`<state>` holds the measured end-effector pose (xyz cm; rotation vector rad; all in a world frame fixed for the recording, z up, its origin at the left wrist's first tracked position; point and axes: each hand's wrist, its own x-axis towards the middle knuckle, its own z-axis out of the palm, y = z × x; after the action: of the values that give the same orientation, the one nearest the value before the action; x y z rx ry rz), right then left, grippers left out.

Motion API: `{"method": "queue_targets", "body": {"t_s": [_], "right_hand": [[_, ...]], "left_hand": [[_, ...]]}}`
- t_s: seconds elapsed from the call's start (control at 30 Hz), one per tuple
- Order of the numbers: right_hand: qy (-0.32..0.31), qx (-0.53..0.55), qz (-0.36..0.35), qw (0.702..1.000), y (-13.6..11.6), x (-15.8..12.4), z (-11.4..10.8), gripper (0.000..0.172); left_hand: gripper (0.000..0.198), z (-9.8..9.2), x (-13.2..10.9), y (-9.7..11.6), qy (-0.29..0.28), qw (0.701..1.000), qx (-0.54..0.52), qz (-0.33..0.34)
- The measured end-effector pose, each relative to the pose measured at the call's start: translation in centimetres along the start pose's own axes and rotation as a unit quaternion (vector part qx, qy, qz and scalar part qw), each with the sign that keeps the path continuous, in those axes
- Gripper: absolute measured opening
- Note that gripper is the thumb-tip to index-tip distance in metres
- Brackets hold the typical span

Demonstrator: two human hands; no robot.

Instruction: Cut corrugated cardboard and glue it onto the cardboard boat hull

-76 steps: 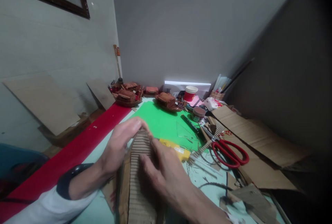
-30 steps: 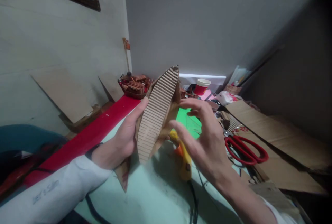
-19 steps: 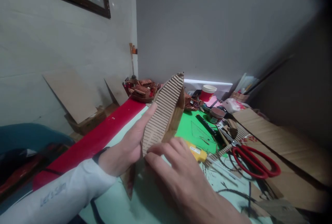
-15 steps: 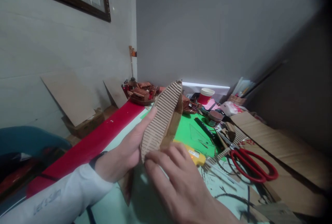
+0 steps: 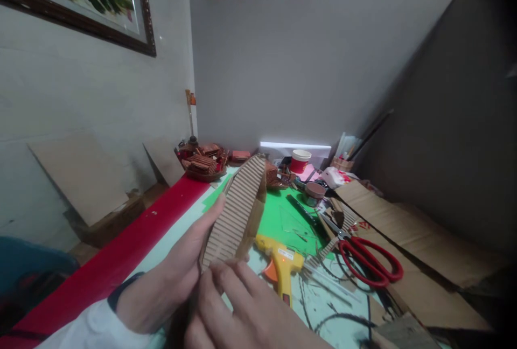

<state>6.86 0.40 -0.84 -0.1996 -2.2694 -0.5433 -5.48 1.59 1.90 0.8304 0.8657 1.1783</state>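
A boat-shaped piece of corrugated cardboard (image 5: 236, 206), pointed at its far end, is held up over the table with its ribbed face toward me. Along its left edge lies my left hand (image 5: 181, 255), thumb on the rim and the other fingers hidden behind. My right hand (image 5: 238, 300) pinches the near end with curled fingers; whether a small bit is between them I cannot make out. Just right of the cardboard rests a yellow glue gun (image 5: 283, 263) with an orange trigger. Red-handled scissors (image 5: 369, 260) lie farther right, blades pointing away.
A green mat (image 5: 278, 217) carries a clear set square and a black bar (image 5: 302, 210). Behind stand a red-and-white cup (image 5: 300, 161), an open jar (image 5: 315, 194) and brown ribbed model pieces (image 5: 204, 165). Cardboard sheets (image 5: 396, 220) cover the right side; scraps and cords lie nearby.
My view has tilted up and turned right, so shelves now show at the top. The cardboard and both hands sit lower and farther left in view, and more of the glue gun is uncovered.
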Motion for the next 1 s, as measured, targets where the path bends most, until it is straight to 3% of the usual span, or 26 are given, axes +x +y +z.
{"method": "queue_targets", "body": {"t_s": [0.1,0.2,0.3,0.4,0.57,0.8,0.9,1.0], "right_hand": [[0.003,0.000,0.006,1.000,-0.1,-0.2,1.0,0.025],[0.030,0.006,0.016,0.999,0.2,-0.3,1.6,0.035],[0.059,0.016,0.029,0.998,0.6,-0.3,1.7,0.045],[0.073,0.016,0.036,0.997,1.1,-0.2,1.5,0.044],[0.080,0.009,0.025,0.996,1.4,0.3,0.7,0.042],[0.149,0.022,0.037,0.988,1.3,0.1,1.6,0.053],[0.188,0.012,0.128,0.974,2.2,-0.3,0.4,0.039],[0.144,0.088,0.367,0.915,3.6,-0.9,-1.6,0.013]], "left_hand": [[0.054,-0.1,0.4,0.0,-0.007,0.988,-0.120,-0.095],[0.045,-0.2,0.4,-0.1,-0.041,0.966,-0.210,-0.145],[0.039,-0.5,0.3,-0.3,-0.072,0.960,-0.223,-0.157],[0.041,-0.7,0.5,-0.2,-0.071,0.957,-0.231,-0.160],[0.041,-0.3,0.8,0.2,-0.041,0.949,-0.259,-0.176],[0.035,0.0,0.6,0.0,0.008,0.948,-0.264,-0.178],[0.032,0.3,0.4,0.2,0.040,0.957,-0.247,-0.147],[0.030,1.1,-0.2,0.3,0.085,0.977,-0.161,-0.112]]}}
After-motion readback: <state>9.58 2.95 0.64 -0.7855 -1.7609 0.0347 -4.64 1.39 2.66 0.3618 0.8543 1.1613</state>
